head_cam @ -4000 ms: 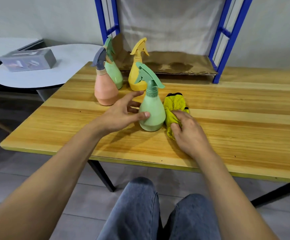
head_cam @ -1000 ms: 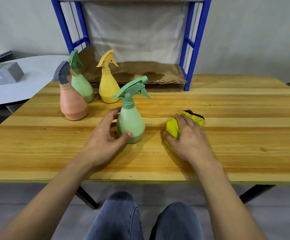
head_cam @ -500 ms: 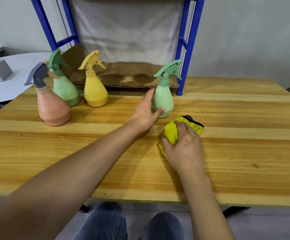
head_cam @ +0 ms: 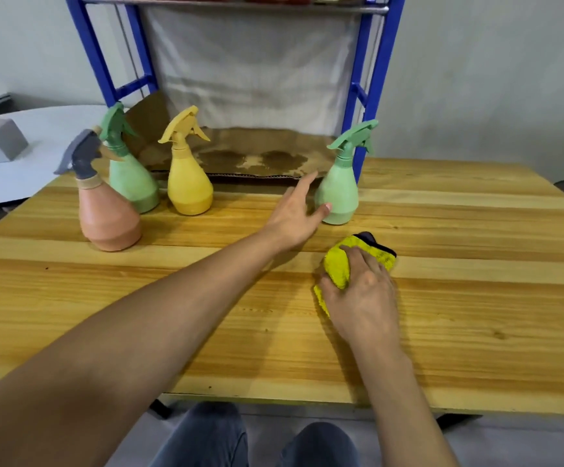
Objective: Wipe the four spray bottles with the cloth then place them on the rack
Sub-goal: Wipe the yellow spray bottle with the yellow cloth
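The light green bottle (head_cam: pixel 338 193) stands upright on the wooden surface (head_cam: pixel 476 298), just in front of the blue rack (head_cam: pixel 370 96) and close to its right front post, not on a shelf; the left grip (head_cam: pixel 297 215) sits just to the bottle's left, spread wide open, its thumb tip touching the bottle's lower body and its straight fingers reaching past the bottle's left side toward the cardboard (head_cam: pixel 250 153) lining the rack's bottom shelf; it has hold of nothing; the bottle's long axis runs straight up and down, wide base on the wood and narrow neck on top; its spray head lies across the view, the high end and the trigger on the right, the sloping tail running down to the left, toward the left grip; the right grip (head_cam: pixel 365 291) is nearer the person and apart from the bottle, lying on the bunched yellow cloth (head_cam: pixel 338 269) with fingers curled over its top and thumb against its left side, clasping it against the surface; a dark edge of the cloth shows beyond the fingertips; three more bottles stand upright in a cluster at the far left, well apart from both grips: a pink bottle (head_cam: pixel 109 217) with a grey head nearest, a darker green bottle (head_cam: pixel 132 183) just behind it, and a yellow bottle (head_cam: pixel 189 187) beside that.
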Tool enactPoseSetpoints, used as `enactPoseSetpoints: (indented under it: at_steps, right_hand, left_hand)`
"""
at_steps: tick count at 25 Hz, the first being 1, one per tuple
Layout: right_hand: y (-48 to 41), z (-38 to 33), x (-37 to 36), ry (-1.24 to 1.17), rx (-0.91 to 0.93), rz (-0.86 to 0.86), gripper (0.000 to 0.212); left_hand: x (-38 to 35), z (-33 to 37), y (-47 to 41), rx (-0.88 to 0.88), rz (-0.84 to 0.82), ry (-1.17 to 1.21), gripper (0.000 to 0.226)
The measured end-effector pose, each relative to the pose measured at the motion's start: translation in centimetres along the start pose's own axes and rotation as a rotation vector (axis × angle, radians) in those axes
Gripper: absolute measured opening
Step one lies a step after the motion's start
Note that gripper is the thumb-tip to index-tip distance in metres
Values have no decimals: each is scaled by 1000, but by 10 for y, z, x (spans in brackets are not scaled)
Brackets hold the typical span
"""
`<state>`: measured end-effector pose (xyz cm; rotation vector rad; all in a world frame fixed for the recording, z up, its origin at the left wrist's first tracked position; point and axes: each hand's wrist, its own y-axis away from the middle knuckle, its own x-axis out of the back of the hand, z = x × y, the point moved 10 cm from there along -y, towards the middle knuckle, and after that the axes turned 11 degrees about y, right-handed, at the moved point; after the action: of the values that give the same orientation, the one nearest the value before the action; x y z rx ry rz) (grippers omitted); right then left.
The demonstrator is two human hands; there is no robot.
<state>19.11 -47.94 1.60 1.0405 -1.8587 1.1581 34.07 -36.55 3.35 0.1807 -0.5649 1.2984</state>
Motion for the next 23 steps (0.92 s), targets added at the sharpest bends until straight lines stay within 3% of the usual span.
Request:
enactPoseSetpoints:
  at_steps: [3,7,11,16,23]
  right_hand:
    - [-4,-6,-2,20,37,4,52]
    - [0,-51,-9,-20,116,-43,44]
    - [19,-100,-28,-16,230,-173,55]
    - [27,-97,-37,-128,186,-260,62]
    - [31,-97,-29,-144,151,-193,56]
  left_hand:
    - [45,-1,23,-59,77,-94,63]
    - [143,13,37,-180,352,-385,48]
    - [225,19,28,-172,568,-439,47]
    - [251,-25,9,82,533,-136,37]
    - [239,-15,37,-18,392,3,29]
